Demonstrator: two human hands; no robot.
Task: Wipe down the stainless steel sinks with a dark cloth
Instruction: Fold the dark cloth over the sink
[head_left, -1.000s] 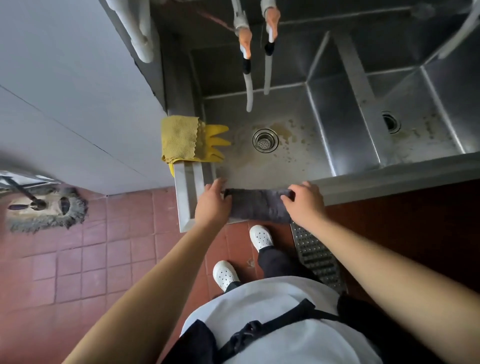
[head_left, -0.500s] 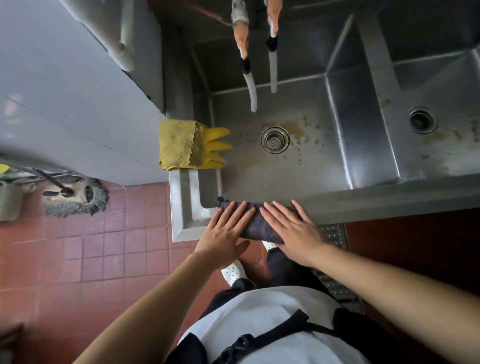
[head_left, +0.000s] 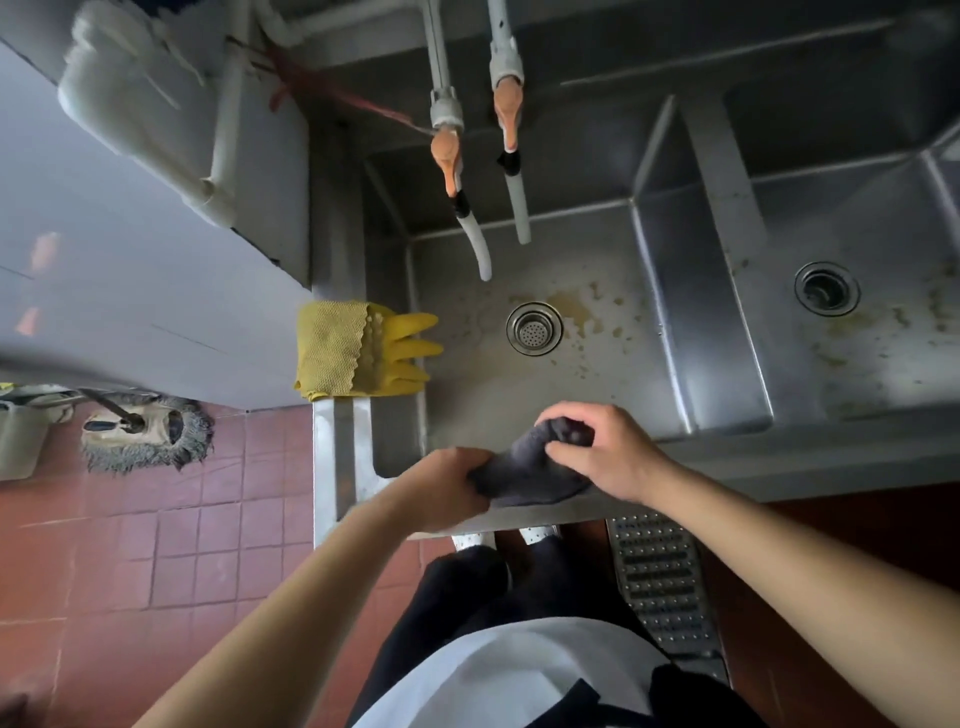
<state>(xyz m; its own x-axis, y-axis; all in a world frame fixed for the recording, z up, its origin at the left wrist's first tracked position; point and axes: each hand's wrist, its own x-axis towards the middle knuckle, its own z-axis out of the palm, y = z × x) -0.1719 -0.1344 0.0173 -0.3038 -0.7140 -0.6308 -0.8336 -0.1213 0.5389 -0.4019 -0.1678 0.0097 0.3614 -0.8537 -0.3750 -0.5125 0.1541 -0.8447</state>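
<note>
I see the dark grey folded cloth (head_left: 530, 470) bunched on the front rim of the left stainless steel sink basin (head_left: 561, 374), the landmark I work from. My left hand (head_left: 447, 488) grips the cloth's left end with its fingers curled round the fabric, pinning it against that rim. My right hand (head_left: 602, 452) curls over the cloth's raised right end, thumb and fingers pinching a fold and lifting it just above the rim. I judge that the two hands are gathering the cloth into a compact pad, so it fits the palm before going down into the basin.

The basin floor behind the rim carries brownish stains around the round perforated drain strainer (head_left: 535, 328), so I judge the wiping proper not yet begun there. Two white hoses with orange tap handles (head_left: 480, 208) hang over the basin's back half. A yellow textured rag over a yellow rubber glove (head_left: 363, 353) drapes across the basin's left wall, kept out of the wiping path. To the right of the basin, past the dividing wall, the second stainless steel sink basin (head_left: 857, 364) is also spotted around its open drain. A grey string mop head (head_left: 145, 436) lies on the red floor tiles well to the left of the basin.
</note>
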